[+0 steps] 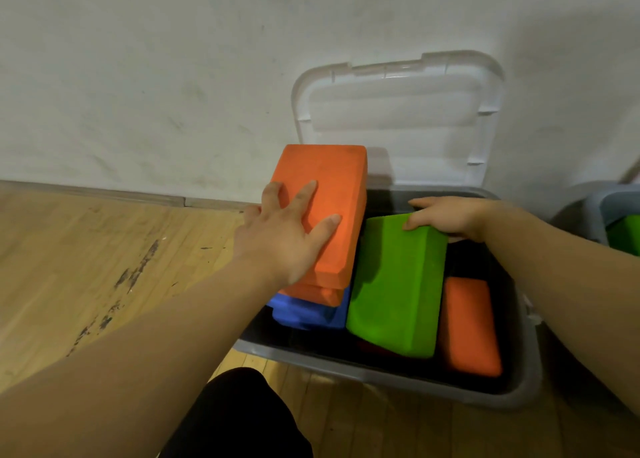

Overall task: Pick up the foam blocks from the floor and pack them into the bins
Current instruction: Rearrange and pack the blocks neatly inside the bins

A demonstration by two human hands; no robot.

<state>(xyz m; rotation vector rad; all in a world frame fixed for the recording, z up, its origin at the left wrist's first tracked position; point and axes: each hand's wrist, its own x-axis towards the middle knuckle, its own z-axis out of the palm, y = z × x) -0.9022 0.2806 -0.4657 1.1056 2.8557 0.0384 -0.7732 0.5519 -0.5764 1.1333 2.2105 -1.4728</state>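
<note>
The grey bin (346, 367) stood on the wooden floor against the wall, its clear lid (398, 111) propped open behind it. At the bin's left end, the left hand (280, 236) rested on the top orange block (332, 194), fingers straight and spread apart; that block lay on a stack over a blue block (311, 314). In the bin's middle, the right hand (446, 217) gripped the far end of the tilted green block (394, 284), fingers curled round it. Another orange block (471, 326) lay at the bin's right end.
</note>
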